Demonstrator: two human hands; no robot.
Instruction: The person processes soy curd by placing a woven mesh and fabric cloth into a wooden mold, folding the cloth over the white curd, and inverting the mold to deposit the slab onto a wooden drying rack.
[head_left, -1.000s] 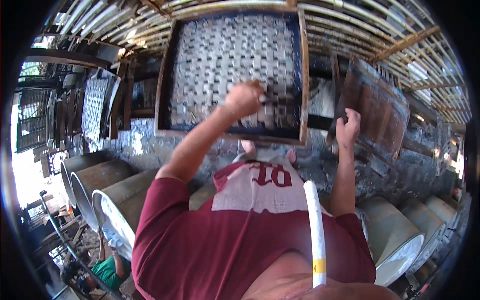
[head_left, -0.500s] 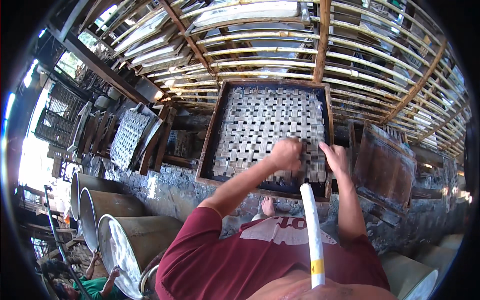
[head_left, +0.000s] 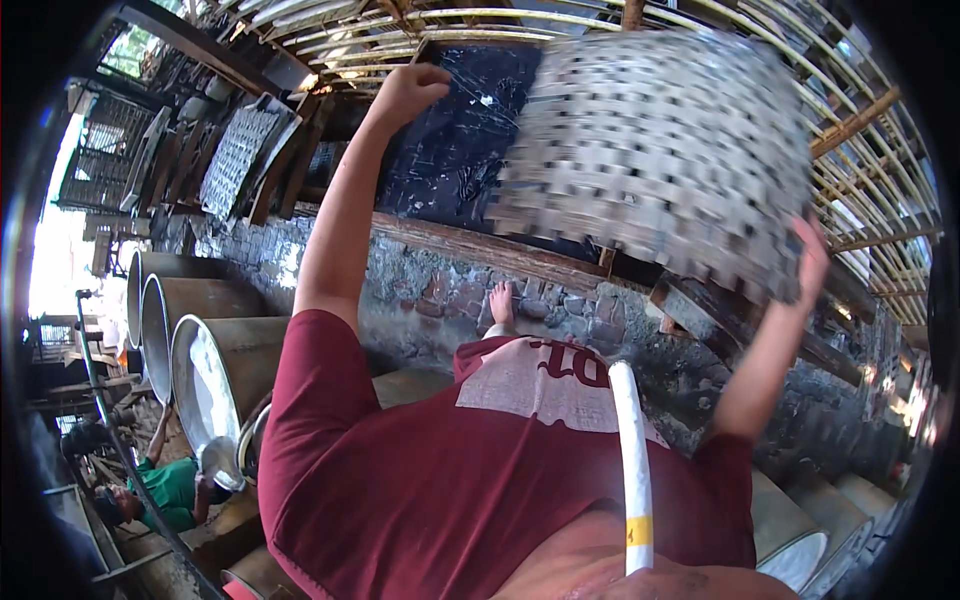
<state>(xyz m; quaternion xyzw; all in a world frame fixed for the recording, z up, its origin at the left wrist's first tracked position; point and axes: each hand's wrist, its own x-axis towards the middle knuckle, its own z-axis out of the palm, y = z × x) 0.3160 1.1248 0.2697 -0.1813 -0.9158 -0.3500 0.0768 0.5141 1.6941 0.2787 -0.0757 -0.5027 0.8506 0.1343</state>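
Observation:
A woven mat point(head_left: 660, 150) of pale flat strips is lifted and tilted, blurred by motion, over the right part of the shallow wooden tray point(head_left: 490, 240). My right hand point(head_left: 811, 268) grips the mat at its near right edge; the mat hides part of the fingers. The tray's dark, wet-looking inside point(head_left: 445, 165) shows on the left, with thin pale streaks across it. My left hand point(head_left: 410, 95) is over the tray's far left corner. Its fingers are curled together, and I see nothing in them.
Bamboo racks point(head_left: 470, 18) stretch behind the tray. Another woven mat point(head_left: 240, 155) leans at the left. Large metal drums point(head_left: 230, 340) stand at lower left, near a person in green point(head_left: 172, 492). More drums point(head_left: 790, 530) are at lower right. A white tube point(head_left: 628, 450) crosses my chest.
The woven mat has come up off the tray and swung right with my right hand, uncovering the dark inside. My left hand has moved from the mat to the far left.

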